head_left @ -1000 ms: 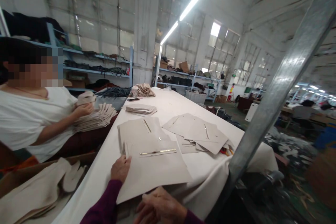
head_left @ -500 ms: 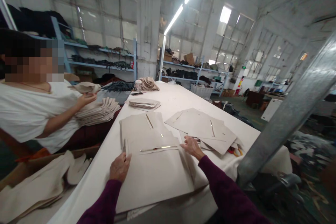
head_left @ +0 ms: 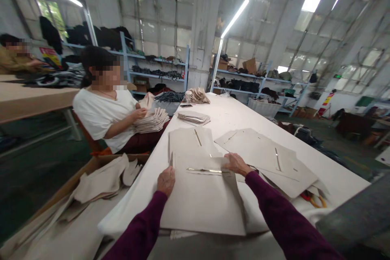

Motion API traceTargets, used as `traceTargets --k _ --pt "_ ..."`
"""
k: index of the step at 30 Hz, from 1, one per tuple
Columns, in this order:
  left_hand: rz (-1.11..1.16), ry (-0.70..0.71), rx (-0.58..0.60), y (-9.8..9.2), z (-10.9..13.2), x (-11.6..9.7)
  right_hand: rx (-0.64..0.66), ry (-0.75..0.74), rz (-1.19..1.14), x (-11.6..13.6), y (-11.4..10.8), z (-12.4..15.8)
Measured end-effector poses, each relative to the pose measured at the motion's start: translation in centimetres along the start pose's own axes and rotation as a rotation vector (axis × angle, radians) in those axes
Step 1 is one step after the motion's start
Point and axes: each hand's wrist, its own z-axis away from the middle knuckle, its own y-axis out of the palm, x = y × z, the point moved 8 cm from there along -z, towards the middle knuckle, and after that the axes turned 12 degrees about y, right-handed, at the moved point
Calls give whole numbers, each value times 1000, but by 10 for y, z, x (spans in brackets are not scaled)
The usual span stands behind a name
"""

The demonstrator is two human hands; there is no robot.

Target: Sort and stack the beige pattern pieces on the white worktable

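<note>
A beige fabric panel (head_left: 204, 203) with a metal zipper (head_left: 207, 170) set across its upper part lies in front of me on the white table. My left hand (head_left: 166, 180) grips the panel's left edge, fingers closed. At the upper right corner, beside the zipper's end, my right hand (head_left: 238, 164) pinches the same panel. Just beyond lies another beige panel (head_left: 185, 140) with a slanting zipper, partly covered by the near one. To the right rests a fanned pile of beige panels (head_left: 258, 146), the top one carrying a zipper.
Orange-handled scissors (head_left: 318, 201) poke out beside the right pile. A stack of beige pieces (head_left: 194, 118), a phone (head_left: 186, 106) and a bundle (head_left: 197, 95) lie farther up the table. At left sit a co-worker (head_left: 106, 109) and a box of cut pieces (head_left: 88, 166). A metal post (head_left: 356, 211) stands right.
My view has swung left, bringing in a second co-worker. My right hand has come onto the panel's upper right corner and pinches it. My left hand stays at the left edge.
</note>
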Motion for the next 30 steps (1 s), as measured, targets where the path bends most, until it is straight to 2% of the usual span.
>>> traceTargets --k 3,6,9,11,14,18,24,27,30 --pt "17 -24 4 -4 0 -2 139 -16 -177 8 -11 8" --pt "42 -40 6 -7 -1 -3 296 16 -601 11 -21 21" --pt "73 -51 2 -7 -1 -2 179 194 -973 -8 -28 37" --pt "93 -57 -4 -6 -1 0 84 306 -1118 -20 -23 54" --pt "128 -61 -18 -7 0 1 65 352 -1173 -25 -5 84" --pt "196 -50 -8 -9 1 -2 69 512 -1295 -43 18 117" --pt "238 -14 -5 -11 2 -5 -80 573 -1511 -69 31 139" --pt "244 -2 4 -8 1 -4 -61 576 -1492 -61 47 143" --pt "273 -4 33 -4 0 -2 52 542 -1286 -42 60 143"
